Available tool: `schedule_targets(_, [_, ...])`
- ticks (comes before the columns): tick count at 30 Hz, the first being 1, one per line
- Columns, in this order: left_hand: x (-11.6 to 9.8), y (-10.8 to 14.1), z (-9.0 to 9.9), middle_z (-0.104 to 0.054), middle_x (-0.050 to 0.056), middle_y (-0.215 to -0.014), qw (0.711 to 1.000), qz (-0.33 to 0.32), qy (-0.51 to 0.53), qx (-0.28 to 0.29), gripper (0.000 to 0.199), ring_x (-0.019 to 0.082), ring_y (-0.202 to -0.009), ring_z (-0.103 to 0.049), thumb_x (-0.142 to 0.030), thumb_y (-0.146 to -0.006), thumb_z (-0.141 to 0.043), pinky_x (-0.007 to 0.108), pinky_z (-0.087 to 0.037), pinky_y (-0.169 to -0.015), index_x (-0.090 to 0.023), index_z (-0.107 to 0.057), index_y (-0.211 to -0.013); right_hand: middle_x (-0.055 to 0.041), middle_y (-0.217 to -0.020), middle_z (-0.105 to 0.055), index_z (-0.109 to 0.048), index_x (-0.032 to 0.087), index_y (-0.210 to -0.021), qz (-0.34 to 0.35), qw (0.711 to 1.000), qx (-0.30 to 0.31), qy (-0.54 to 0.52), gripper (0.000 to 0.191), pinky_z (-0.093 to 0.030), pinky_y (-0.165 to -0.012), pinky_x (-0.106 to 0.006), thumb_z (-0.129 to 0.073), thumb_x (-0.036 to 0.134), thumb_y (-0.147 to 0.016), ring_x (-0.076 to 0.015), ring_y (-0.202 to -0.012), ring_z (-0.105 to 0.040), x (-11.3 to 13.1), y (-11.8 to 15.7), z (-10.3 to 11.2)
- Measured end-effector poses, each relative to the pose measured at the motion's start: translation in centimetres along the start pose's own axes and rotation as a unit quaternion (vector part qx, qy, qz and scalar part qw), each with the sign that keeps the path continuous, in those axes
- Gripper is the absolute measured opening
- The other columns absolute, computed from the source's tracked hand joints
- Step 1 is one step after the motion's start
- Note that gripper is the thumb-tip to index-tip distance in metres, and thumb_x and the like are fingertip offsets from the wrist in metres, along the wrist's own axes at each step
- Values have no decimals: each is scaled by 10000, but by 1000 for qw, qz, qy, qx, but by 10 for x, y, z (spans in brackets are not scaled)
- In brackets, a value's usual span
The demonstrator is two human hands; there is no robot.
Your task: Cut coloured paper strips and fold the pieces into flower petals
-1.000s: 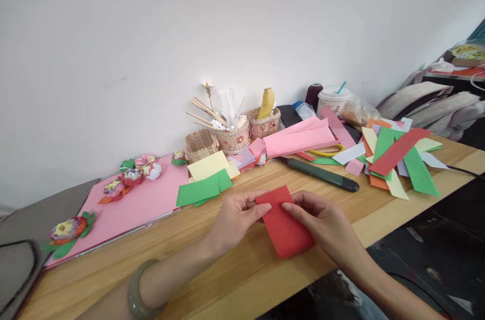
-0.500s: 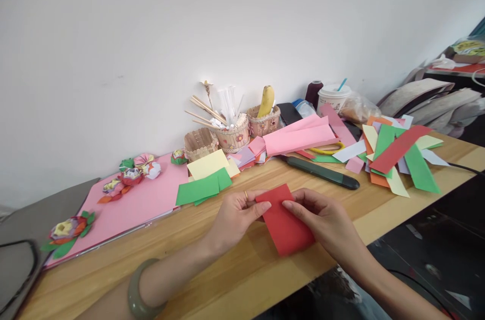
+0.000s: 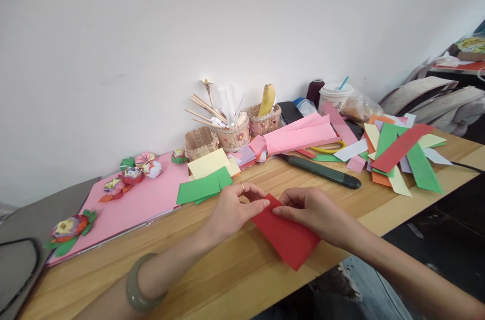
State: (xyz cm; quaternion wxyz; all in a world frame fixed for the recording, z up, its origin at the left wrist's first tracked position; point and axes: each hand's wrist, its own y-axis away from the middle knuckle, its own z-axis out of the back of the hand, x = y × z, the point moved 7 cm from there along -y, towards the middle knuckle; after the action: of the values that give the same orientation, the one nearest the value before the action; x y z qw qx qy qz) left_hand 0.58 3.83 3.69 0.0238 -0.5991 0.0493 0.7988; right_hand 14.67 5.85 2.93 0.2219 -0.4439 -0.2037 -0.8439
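Observation:
A rectangular piece of red paper (image 3: 288,239) is held tilted above the wooden table, one corner pointing down toward the front edge. My left hand (image 3: 240,207) pinches it near its upper left corner, thumb on top. With thumb and fingers closed, my right hand (image 3: 306,213) grips the upper right part; the fingertips behind the paper are hidden. Just beyond my left hand lie pieces of green paper (image 3: 200,186) and cream paper (image 3: 207,161). A dark green long-handled tool (image 3: 322,171) rests past my right hand.
Folded paper flowers (image 3: 132,174) sit on pink sheets (image 3: 151,199) at the left. Small baskets (image 3: 233,137) with sticks and a banana (image 3: 267,100) line the wall. Pink strips (image 3: 299,137), yellow-handled scissors (image 3: 329,148), a lidded cup (image 3: 335,97) and a heap of coloured strips (image 3: 401,151) are at the right.
The red paper has turned, its lower corner swinging down and to the right. My right hand has shifted slightly left, closer to my left hand. Both keep hold of the paper.

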Motion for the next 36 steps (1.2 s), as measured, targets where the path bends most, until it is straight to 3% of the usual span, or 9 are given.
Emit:
schedule_targets(10, [19,-10,4,-708,21,-720,994,81,-79,8,101,175,-672,-629,-242,-685,-663,252,-463,-615,-151,-702,-703,18,-598,-622,-639,175,-645,35,985,62,155,197,-307,-467,-236,-572,322,-757,-115,-546,-502,11,-23,5])
schedule_targets(13, [25,-13,5,-713,20,-698,991,97,-95,13,100,178,-659,-633,-231,-688,-660,255,-456,-614,-145,-711,-689,6,-605,-647,-660,181,-649,50,978,47,196,218,-348,-462,-247,-565,326,-781,-138,-542,-547,14,-27,9])
schedule_targets(16, [32,-16,7,-724,22,-714,988,108,-111,13,114,180,-672,-640,-220,-706,-642,255,-450,-632,-140,-723,-706,-88,-927,-712,-696,149,-943,61,970,-37,233,327,-467,-655,-329,-425,326,-895,-232,-806,-642,17,-17,14])
schedule_targets(19, [38,-18,9,-730,23,-723,986,111,-128,10,116,186,-688,-646,-214,-708,-638,254,-443,-637,-143,-730,-711,-142,-1248,-597,-590,99,-1209,129,946,-101,280,412,-409,-941,-431,-332,286,-948,-277,-1130,-554,19,9,0])
schedule_targets(21, [41,-19,11,-730,20,-724,984,107,-143,4,104,187,-699,-648,-207,-700,-641,255,-440,-649,-151,-730,-695,-159,-1285,-560,-554,51,-1242,281,863,-164,386,455,-412,-968,-448,-294,310,-974,-278,-1166,-537,31,37,-20])
schedule_targets(23, [44,-20,12,-729,17,-723,982,103,-161,-5,95,189,-706,-649,-211,-694,-646,257,-439,-662,-162,-725,-677,-184,-1258,-570,-550,4,-1226,339,798,-188,462,516,-466,-913,-457,-302,377,-971,-294,-1134,-561,28,54,-38])
schedule_targets(25, [45,-20,14,-726,16,-726,978,100,-183,-14,82,192,-716,-647,-217,-685,-654,263,-438,-676,-171,-719,-665,-196,-1235,-581,-551,-17,-1212,356,766,-183,502,587,-508,-850,-456,-336,461,-948,-303,-1097,-586,21,60,-49])
schedule_targets(28, [44,-21,16,-724,13,-734,972,94,-216,-19,61,194,-738,-644,-202,-670,-656,268,-436,-705,-181,-707,-643,-198,-1256,-564,-537,-14,-1227,363,759,-162,515,690,-520,-834,-448,-417,572,-884,-303,-1107,-580,13,59,-54])
schedule_targets(36, [43,-24,18,-724,10,-703,962,102,-254,11,74,183,-703,-651,-203,-680,-648,245,-443,-644,-182,-711,-647,-244,-1347,-463,-299,54,-1433,371,788,-119,476,914,-471,-905,-479,-405,710,-805,-332,-1228,-472,-8,64,-47])
